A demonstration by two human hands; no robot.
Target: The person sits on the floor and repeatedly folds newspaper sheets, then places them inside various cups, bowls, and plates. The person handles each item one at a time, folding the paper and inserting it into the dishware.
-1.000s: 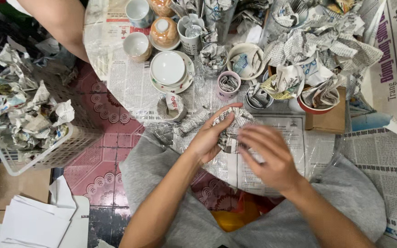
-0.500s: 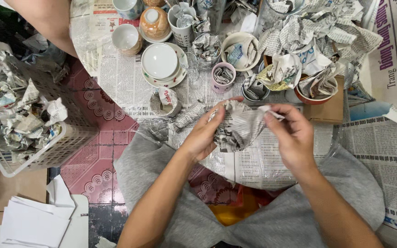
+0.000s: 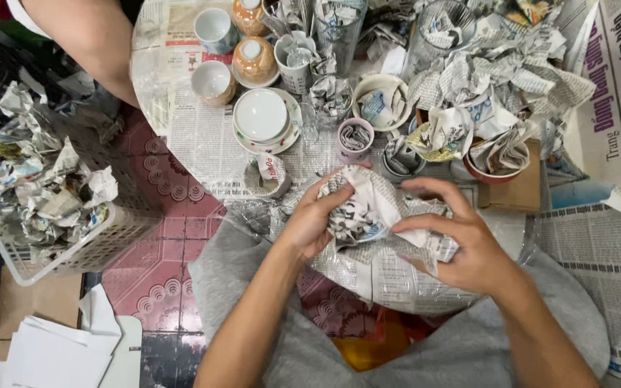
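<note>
A newspaper bundle (image 3: 368, 208) sits between the fingers of both hands, and a flat brown cardboard box (image 3: 515, 190) lies just past the right fingertips.

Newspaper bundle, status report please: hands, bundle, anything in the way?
Left hand and right hand both grip newspaper bundle. Bundle held over lap sheet. Small paper-stuffed cup close by, not touching.

We sit over a paper-wrapped bundle with crockery spread beyond it

In our lap a newspaper bundle (image 3: 368, 208) lies between our left hand (image 3: 310, 223) at nine o'clock and our right hand (image 3: 461, 244) at three. At twelve, on the bench (image 3: 181, 108), stand a small cup (image 3: 355, 138) and, toward eleven, stacked saucers (image 3: 264, 118). A basket (image 3: 88, 251) holding crumpled paper sits on the floor at nine, with flat paper sheets (image 3: 52, 352) at seven.
</note>
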